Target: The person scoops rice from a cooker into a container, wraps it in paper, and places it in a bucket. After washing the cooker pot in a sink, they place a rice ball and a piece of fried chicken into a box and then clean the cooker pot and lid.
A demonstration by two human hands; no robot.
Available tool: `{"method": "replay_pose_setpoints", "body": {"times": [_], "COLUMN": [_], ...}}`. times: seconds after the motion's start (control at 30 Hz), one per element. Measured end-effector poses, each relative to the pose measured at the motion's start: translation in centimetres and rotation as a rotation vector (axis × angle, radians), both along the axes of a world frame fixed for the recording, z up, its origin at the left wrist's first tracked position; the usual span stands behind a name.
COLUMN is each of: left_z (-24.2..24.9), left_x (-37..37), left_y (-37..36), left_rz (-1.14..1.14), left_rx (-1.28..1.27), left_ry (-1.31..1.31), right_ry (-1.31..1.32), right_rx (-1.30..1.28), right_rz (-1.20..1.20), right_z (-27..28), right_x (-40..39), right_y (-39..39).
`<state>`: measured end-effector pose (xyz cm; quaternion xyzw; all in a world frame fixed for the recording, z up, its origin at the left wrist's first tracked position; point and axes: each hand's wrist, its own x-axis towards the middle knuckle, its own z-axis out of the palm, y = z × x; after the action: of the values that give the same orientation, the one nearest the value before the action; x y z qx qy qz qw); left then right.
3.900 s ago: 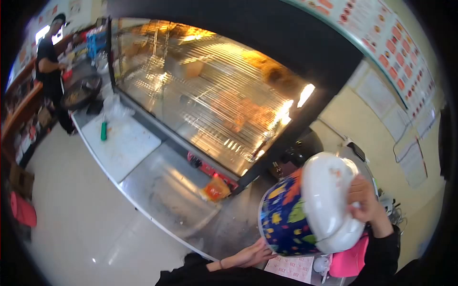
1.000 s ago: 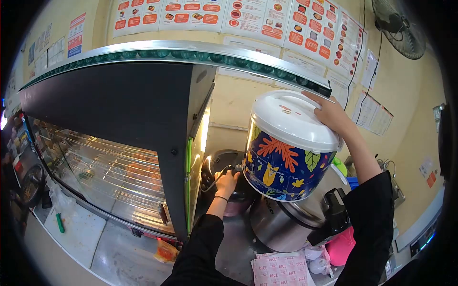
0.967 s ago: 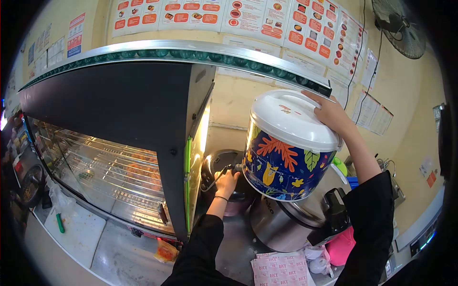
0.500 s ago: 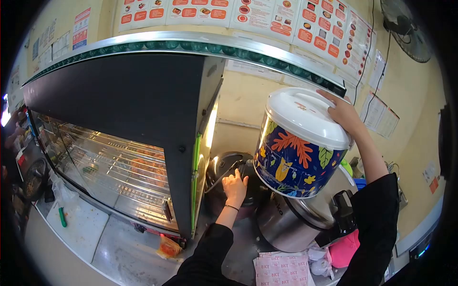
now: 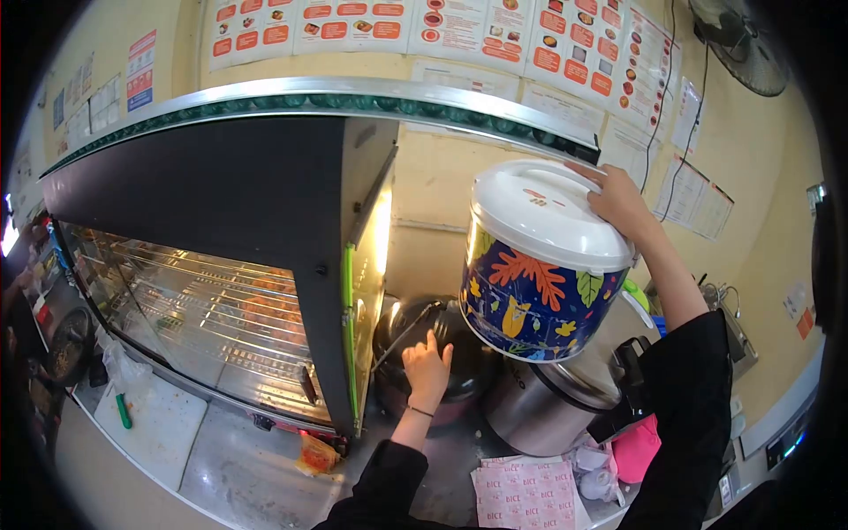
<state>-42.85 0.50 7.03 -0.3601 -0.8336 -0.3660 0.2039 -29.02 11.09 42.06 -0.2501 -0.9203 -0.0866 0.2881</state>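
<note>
My right hand [image 5: 616,201] is closed around the handle of the white lid on a blue container [image 5: 543,300] patterned with leaves. This container is tilted above a steel cooker [image 5: 548,411] with a black handle. My left hand [image 5: 426,371] is in front of a dark round pot [image 5: 459,353], its index finger and thumb stretched apart and the other fingers curled, holding nothing. A thin metal handle crosses the pot's dark lid behind that hand.
A lit glass display warmer [image 5: 221,300] fills the left side. Pink printed papers [image 5: 526,495] lie at the front, near a pink bag [image 5: 636,449]. A cutting board [image 5: 159,428] carries a green-handled knife [image 5: 124,411]. A wrapped food item [image 5: 316,455] sits by the warmer.
My left hand has moved slightly down and back from the dark pot's lid. The blue container, still in my right hand, has shifted a little left as the view moved.
</note>
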Motion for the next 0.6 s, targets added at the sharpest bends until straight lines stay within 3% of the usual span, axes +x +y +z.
{"method": "replay_pose_setpoints", "body": {"times": [0.13,0.33,0.6], "left_z": [0.5,1.3,3.5], "left_x": [0.5,1.4,5.1], "left_y": [-2.0,-5.5,-11.8], "left_rz": [-0.066,-0.246,-0.427], "left_rx": [0.036,0.051,-0.008], "left_ry": [-0.008,-0.018,-0.067], "right_ry": [-0.005,-0.025,-0.028], "right_rx": [0.038,-0.071,-0.020], "right_rz": [0.093,0.110,0.072], "right_z": [-0.1,-0.3,-0.6], "right_x": [-0.1,-0.3,-0.8], "right_y": [1.2,3.2,4.8]}}
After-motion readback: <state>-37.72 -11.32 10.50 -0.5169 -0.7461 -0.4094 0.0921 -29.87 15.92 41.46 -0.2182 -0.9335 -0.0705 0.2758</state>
